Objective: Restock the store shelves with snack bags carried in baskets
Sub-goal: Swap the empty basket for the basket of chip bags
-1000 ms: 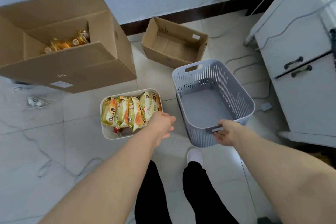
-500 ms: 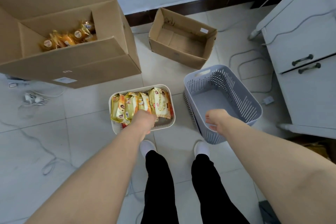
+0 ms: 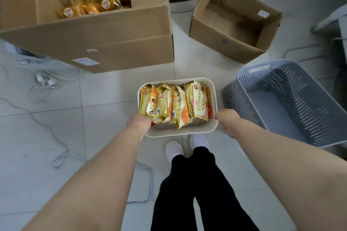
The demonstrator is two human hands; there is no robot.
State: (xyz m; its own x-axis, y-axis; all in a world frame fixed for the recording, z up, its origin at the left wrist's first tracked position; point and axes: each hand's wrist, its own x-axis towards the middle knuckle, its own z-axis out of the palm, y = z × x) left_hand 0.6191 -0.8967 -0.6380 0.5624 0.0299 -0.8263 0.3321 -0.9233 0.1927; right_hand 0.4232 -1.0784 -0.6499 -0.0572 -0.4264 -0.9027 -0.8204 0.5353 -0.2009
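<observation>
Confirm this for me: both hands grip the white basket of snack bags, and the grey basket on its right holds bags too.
Wrong on one point: the head view shows the grey basket empty. Left hand and right hand do grip the white basket of snack bags.

Single head-worn wide-angle view, steeply downward from above onto tiled floor (image 3: 56, 137) and nearby white basket (image 3: 178, 133).

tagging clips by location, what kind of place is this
Likely a shop's back room or stockroom: a large cardboard box holding wrapped snacks, an empty box, and a white basket of snack bags.
</observation>
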